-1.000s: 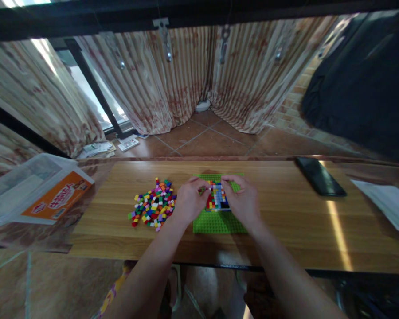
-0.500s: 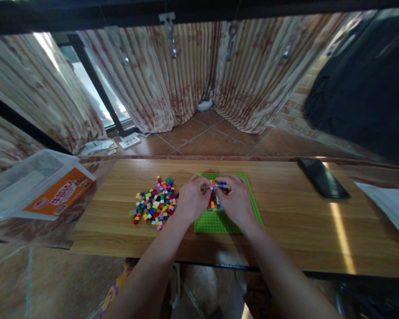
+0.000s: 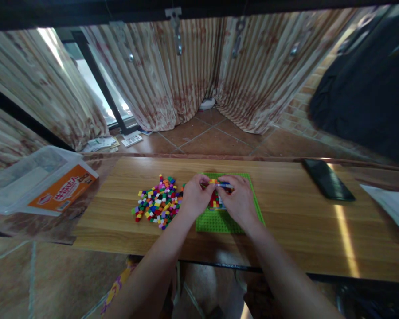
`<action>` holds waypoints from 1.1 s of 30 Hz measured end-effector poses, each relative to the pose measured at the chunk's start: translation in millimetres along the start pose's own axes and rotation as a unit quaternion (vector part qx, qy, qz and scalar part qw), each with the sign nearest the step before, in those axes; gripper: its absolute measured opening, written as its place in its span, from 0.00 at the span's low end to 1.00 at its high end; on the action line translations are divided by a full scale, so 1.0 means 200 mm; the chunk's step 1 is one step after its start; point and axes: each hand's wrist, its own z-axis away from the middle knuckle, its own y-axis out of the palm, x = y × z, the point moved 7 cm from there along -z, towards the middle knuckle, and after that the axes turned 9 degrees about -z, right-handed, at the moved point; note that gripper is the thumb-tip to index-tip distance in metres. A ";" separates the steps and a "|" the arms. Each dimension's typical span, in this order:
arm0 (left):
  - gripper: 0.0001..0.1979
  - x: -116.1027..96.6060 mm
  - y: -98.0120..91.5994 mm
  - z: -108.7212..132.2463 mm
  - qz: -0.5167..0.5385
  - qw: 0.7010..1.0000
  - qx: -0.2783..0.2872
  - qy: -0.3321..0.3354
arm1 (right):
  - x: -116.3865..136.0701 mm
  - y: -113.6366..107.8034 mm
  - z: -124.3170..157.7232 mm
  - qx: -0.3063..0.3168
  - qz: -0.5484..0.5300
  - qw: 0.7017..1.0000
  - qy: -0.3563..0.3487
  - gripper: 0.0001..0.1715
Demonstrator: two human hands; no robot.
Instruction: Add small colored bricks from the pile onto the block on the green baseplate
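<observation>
Both hands work close together over a green studded baseplate [image 3: 216, 226]. My left hand [image 3: 196, 195] has thumb and forefinger pinched, and what lies between them is too small to make out. My right hand [image 3: 238, 199] is closed, its fingertips at a thin whitish-blue piece [image 3: 223, 184] whose kind I cannot tell. Beneath and between the hands is a patch of colourful small bricks [image 3: 215, 202] on the plate, red, yellow and white among them, partly covered by my fingers. Beside my left hand spreads a heap of loose bricks [image 3: 158, 201].
A clear plastic tub [image 3: 36, 155] with an orange label stands at the left. To the right lie a black phone [image 3: 328, 179] and white paper [image 3: 387, 206] on the wooden table [image 3: 286, 230]. Striped curtains [image 3: 173, 79] hang beyond the table.
The view has shifted slightly, so things sit a little further right. My left fingertips have moved slightly apart from the thin piece at my right hand.
</observation>
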 end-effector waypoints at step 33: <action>0.10 0.21 -0.34 -0.01 -0.225 0.968 0.102 0.046 | -0.01 -0.02 0.00 0.019 0.003 0.999 -0.044 0.12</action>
